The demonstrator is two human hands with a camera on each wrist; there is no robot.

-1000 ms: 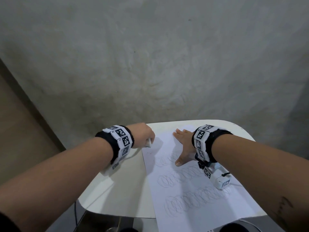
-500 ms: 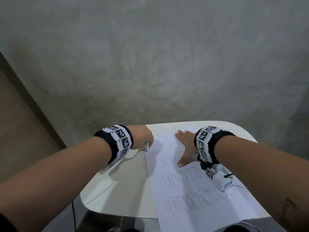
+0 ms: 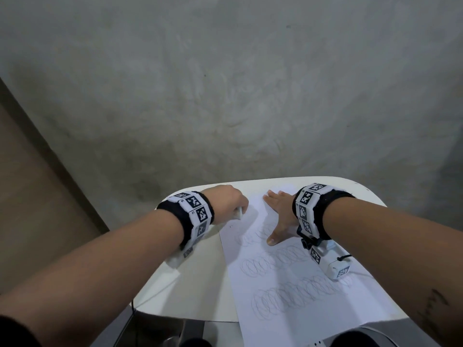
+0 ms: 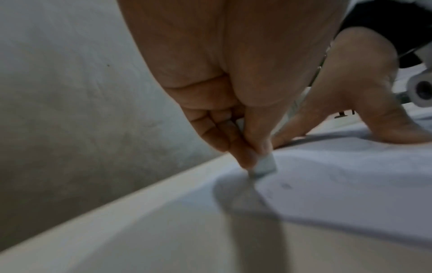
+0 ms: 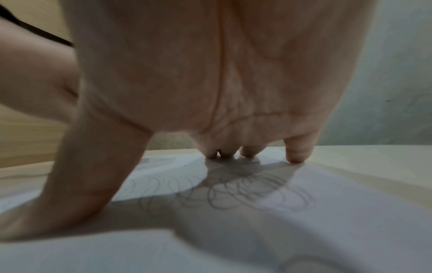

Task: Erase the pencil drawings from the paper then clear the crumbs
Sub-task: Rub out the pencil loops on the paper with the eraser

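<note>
A white sheet of paper (image 3: 295, 284) with rows of looping pencil scribbles (image 3: 288, 296) lies on the right half of a small cream table (image 3: 195, 279). My left hand (image 3: 229, 204) pinches a small white eraser (image 4: 264, 164) between thumb and fingers, its tip at the paper's upper left edge. My right hand (image 3: 278, 214) lies flat on the top of the sheet, fingers spread, thumb pointing down beside the top row of scribbles (image 5: 245, 192). The eraser (image 3: 64, 213) barely shows in the head view.
A grey concrete wall (image 3: 225, 96) rises right behind the table's far edge. A wooden panel (image 3: 30, 184) stands at the left. The sheet hangs past the table's near edge, where dark objects (image 3: 180, 339) sit below.
My left hand with the eraser has shifted slightly right, up to the paper's left edge. The right hand stays pressed on the sheet.
</note>
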